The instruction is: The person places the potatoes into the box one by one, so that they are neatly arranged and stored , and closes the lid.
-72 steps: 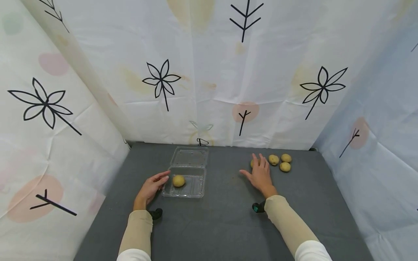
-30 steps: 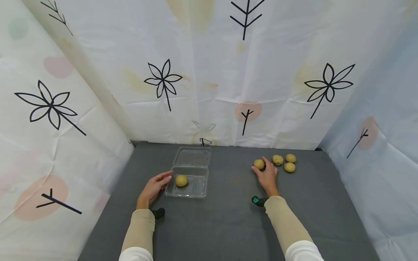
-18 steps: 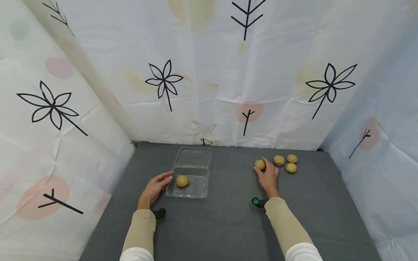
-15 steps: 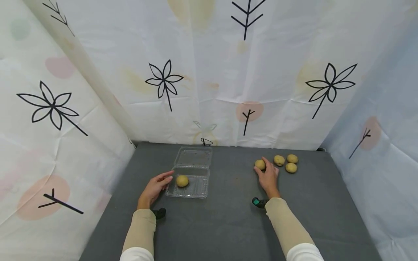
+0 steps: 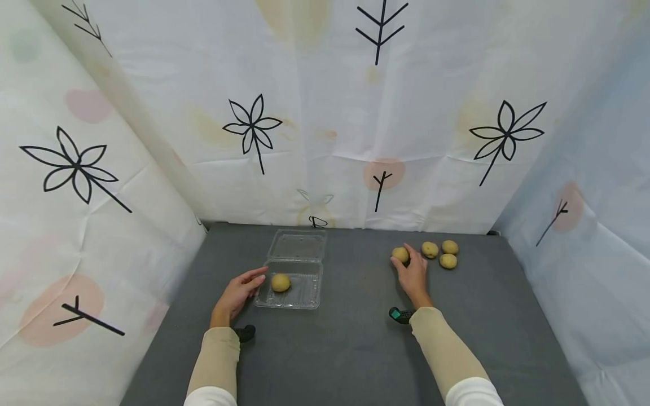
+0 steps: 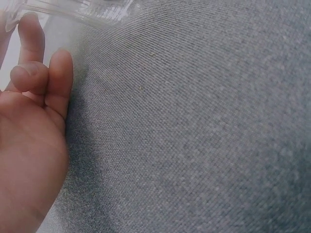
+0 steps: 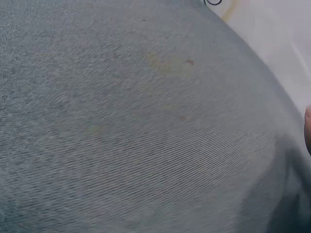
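Note:
In the head view, a clear plastic clamshell container (image 5: 313, 285) lies with its lid back, and one potato (image 5: 280, 282) sits in its left part. My left hand (image 5: 237, 294) is at the container's left rim, its fingers loosely bent and touching the edge; the left wrist view shows a fingertip (image 6: 31, 30) against the plastic. Farther right, my right hand (image 5: 413, 280) grips another potato (image 5: 399, 255) between thumb and fingers, at table level. In the right wrist view only a sliver of a finger (image 7: 308, 128) shows; the potato is out of that frame.
Several more potatoes (image 5: 429, 250) lie grouped just right of my right hand, near the back edge. The grey table (image 5: 345, 349) is bounded by a patterned white curtain (image 5: 325, 113) behind and at both sides.
My right hand, earlier spread above the potato, has come down and now has thumb and fingers around it. The left hand stays at the container's rim. The view shifts slightly.

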`<state>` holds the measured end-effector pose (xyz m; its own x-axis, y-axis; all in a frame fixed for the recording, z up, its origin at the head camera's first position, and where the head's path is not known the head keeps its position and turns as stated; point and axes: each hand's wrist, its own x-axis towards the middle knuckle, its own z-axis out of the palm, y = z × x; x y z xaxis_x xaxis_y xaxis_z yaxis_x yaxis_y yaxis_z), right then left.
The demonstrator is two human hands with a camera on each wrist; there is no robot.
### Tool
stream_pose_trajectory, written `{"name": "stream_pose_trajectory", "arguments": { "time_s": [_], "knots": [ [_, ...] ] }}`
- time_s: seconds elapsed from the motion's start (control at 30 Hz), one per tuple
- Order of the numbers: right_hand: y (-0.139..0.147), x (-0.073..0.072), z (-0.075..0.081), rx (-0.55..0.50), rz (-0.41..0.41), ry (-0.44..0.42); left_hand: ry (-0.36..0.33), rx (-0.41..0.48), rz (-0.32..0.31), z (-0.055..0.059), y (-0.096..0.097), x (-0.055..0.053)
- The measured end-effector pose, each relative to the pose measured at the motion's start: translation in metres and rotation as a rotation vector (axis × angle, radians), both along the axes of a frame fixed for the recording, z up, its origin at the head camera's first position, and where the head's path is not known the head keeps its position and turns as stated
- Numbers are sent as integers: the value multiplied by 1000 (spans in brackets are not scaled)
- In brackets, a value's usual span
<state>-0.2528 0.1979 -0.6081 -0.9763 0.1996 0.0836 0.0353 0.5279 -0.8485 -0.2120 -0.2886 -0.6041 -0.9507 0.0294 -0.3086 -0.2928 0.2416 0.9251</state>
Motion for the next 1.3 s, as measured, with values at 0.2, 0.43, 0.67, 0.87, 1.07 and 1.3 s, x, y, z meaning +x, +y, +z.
{"name": "stream_pose_trajectory", "arguments": {
  "time_s": [0.2, 0.43, 0.67, 0.87, 1.07, 1.3],
  "knots": [
    [2, -5, 13, -22, 11, 24, 0, -9, -4, 0, 0, 1],
    [1, -8, 25, -24, 37, 62, 5, 1, -19, -2, -3, 0],
    [-6, -9, 39, -34, 54, 70, 2, 11, -27, -7, -4, -2],
    [-15, -10, 50, -47, 70, 78, 2, 4, -11, -3, -1, -1],
    [-26, -9, 53, -52, 102, 95, 8, 14, -6, -1, -1, -1],
    [-36, -7, 55, -36, 128, 112, 1, 10, -8, -3, -2, -1]
  ]
}}
